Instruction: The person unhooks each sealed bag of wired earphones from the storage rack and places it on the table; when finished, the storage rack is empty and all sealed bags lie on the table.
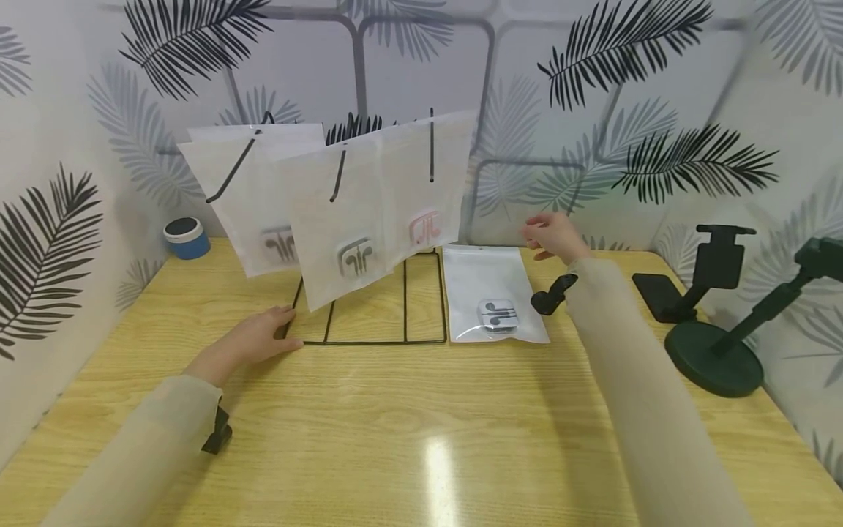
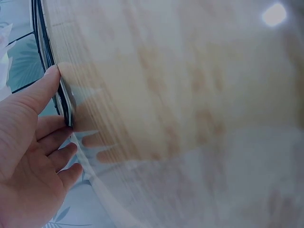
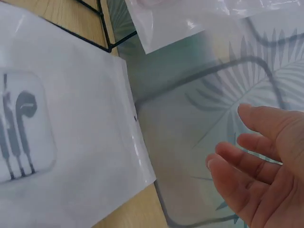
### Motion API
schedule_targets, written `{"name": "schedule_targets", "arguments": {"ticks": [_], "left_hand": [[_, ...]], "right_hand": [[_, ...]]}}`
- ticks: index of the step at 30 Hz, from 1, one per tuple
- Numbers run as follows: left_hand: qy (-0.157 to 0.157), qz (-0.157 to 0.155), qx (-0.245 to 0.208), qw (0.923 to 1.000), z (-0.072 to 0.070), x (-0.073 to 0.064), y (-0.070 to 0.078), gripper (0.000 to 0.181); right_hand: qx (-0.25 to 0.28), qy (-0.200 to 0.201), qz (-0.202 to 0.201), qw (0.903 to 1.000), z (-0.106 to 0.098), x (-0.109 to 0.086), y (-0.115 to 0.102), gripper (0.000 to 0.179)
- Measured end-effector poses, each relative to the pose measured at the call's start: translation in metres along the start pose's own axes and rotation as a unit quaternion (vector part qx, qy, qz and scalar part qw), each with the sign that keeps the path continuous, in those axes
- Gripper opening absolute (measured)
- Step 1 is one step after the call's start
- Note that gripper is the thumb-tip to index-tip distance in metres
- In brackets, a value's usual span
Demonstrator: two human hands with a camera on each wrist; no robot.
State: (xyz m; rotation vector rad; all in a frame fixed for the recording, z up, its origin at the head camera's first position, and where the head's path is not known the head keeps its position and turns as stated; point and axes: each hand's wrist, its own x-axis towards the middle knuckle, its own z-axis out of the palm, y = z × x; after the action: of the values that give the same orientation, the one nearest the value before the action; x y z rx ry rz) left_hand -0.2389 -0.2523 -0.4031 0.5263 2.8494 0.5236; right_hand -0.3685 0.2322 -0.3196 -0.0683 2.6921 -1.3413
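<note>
**Left hand (image 1: pixel 253 337) on rack (image 1: pixel 369 343), right hand (image 1: pixel 555 238) by loose bag (image 1: pixel 494 282)**

Head view: the left hand pinches the rack's front-left corner; bags (image 1: pixel 332 241) of earphones hang from its prongs. The loose bag lies beside the rack's right side, near the table's (image 1: pixel 369 439) back edge, where the right hand hovers. Left wrist view: thumb and forefinger grip dark wire. Right wrist view: fingers part loosely, clear of the bag. Any lettering is too small to read.
</note>
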Motion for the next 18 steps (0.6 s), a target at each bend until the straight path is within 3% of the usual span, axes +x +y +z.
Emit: {"name": "schedule_targets", "arguments": {"ticks": [11, 18], "left_hand": [[0.004, 0.002, 0.000, 1.0000, 0.000, 0.000, 0.000, 0.071], [0.003, 0.004, 0.001, 1.0000, 0.000, 0.000, -0.001, 0.071]], "right_hand": [[0.044, -0.005, -0.079, 0.9959, 0.016, 0.016, -0.064, 0.064], [0.063, -0.006, -0.112, 0.9918, 0.032, 0.024, -0.093, 0.078]]}}
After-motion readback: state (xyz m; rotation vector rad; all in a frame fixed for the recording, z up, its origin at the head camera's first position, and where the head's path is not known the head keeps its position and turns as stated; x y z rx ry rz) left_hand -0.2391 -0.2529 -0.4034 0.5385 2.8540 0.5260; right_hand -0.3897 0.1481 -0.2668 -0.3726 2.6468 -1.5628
